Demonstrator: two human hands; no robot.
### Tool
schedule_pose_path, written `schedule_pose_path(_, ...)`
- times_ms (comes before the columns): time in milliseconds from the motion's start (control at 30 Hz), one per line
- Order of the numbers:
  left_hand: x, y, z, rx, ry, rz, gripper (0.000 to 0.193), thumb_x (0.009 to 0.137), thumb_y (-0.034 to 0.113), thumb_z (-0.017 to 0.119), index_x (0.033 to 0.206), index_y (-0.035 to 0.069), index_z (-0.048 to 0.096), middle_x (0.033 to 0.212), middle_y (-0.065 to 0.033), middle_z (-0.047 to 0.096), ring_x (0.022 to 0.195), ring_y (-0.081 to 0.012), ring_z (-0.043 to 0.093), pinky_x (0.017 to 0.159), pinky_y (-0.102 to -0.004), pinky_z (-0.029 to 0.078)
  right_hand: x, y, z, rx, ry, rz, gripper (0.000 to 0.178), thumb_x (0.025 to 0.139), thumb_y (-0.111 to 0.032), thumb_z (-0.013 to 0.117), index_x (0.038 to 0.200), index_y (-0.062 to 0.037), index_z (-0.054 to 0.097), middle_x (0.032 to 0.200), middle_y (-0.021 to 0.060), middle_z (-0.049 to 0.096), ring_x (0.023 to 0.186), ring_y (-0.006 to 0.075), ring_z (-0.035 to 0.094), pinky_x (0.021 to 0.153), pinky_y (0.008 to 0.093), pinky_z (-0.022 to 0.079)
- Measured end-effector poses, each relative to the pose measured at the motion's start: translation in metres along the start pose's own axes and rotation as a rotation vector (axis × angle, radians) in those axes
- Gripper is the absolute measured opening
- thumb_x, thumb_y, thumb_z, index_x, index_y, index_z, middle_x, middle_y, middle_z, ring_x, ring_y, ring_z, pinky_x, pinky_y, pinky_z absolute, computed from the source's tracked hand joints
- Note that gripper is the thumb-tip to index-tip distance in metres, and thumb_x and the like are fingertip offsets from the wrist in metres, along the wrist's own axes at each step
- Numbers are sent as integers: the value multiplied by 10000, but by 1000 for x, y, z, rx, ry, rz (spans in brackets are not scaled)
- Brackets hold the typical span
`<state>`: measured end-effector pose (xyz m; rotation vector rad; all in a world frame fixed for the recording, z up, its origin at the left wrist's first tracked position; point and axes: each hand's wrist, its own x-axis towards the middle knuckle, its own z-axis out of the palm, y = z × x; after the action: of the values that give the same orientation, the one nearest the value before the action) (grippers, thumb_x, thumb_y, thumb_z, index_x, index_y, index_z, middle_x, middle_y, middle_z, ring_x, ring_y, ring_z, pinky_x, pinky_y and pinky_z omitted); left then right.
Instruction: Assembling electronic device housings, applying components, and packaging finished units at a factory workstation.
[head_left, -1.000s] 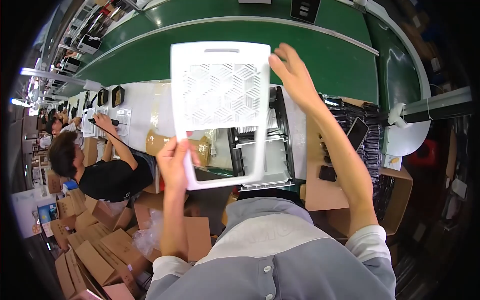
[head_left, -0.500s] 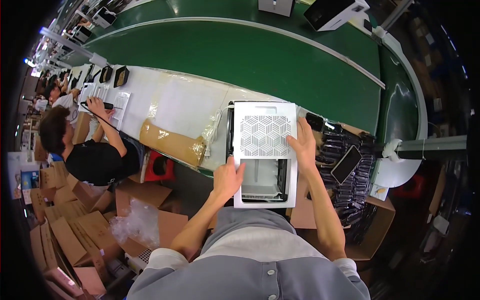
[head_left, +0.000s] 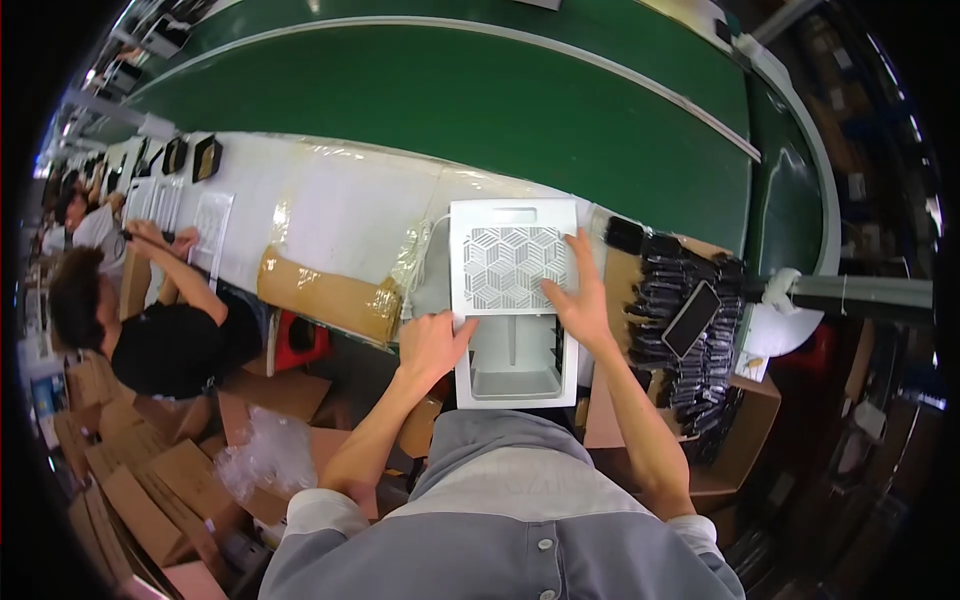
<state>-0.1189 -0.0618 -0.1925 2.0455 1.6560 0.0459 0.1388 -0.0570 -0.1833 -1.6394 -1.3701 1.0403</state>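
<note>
A white box-shaped appliance (head_left: 512, 212) stands in front of me at the bench edge. Its top face carries a grey geometric-patterned grille (head_left: 515, 268), and the nearer half has a rectangular opening with a pale inner tray (head_left: 515, 384). My left hand (head_left: 430, 345) is closed at the left side, its thumb at the rim near the middle. On the opposite side my right hand (head_left: 583, 300) grips the edge, thumb over the grille and fingers along the side. The undersides of both grips are hidden. A white power cord (head_left: 420, 262) lies left of the appliance.
Right of the appliance lie many black-wrapped bundles (head_left: 680, 290) with a phone (head_left: 691, 320) on top. A green conveyor (head_left: 450, 110) runs beyond the bench. Taped cardboard (head_left: 325, 295) covers the front edge at left. A co-worker (head_left: 165, 340) sits farther left, above cardboard boxes (head_left: 150, 470).
The view has shifted slightly. The white face has moved against the body beneath, so the dark strips along its left edge and inside the opening are mostly covered. Both hands stay on it.
</note>
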Motion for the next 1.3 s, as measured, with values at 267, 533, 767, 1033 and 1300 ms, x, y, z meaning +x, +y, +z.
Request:
schedule_pose_path(267, 96, 47, -37, 11, 476, 567, 345, 826, 209, 756, 1046, -33, 647, 1152, -185, 587, 1081, -374, 551, 844, -427, 481, -13, 31, 19, -574, 132, -178, 869, 918, -426, 626, 1535, 41, 231, 1611, 251, 187, 1500, 441, 140, 1207, 550, 145)
schedule_pose_path(533, 197, 55, -10, 106, -88, 477, 359, 976, 407, 543, 1179, 145, 681, 809, -201, 706, 804, -409, 681, 740, -502, 516, -56, 18, 26, -668, 198, -80, 810, 924, -479, 601, 1526, -20, 311, 1613, 134, 264, 1503, 392, 173, 1191, 600, 145)
schedule_pose_path(767, 195, 72, -12, 252, -49, 564, 332, 975, 311, 585, 1170, 62, 686, 910, -240, 696, 849, -405, 683, 767, -449, 517, -111, 9, 33, -576, 219, -117, 696, 848, -432, 692, 1386, -31, 508, 1550, 142, 386, 1488, 324, 265, 1199, 530, 192)
schedule_pose_path(1033, 190, 85, -10, 122, -94, 464, 329, 997, 256, 573, 1172, -7, 667, 936, -213, 719, 825, -325, 685, 781, -383, 509, -142, 37, 81, -605, 188, -170, 583, 885, -469, 622, 1272, -36, 570, 1415, 141, 529, 1445, 328, 337, 1174, 525, 257)
schedule_pose_path(1300, 196, 87, -11, 36, -8, 580, 414, 1035, 287, 507, 1305, -9, 611, 1229, -206, 671, 1094, -318, 643, 961, -373, 468, -148, 49, 95, -675, 171, -210, 555, 904, -473, 567, 1050, 53, 665, 1075, 202, 659, 1204, 385, 537, 1134, 531, 306)
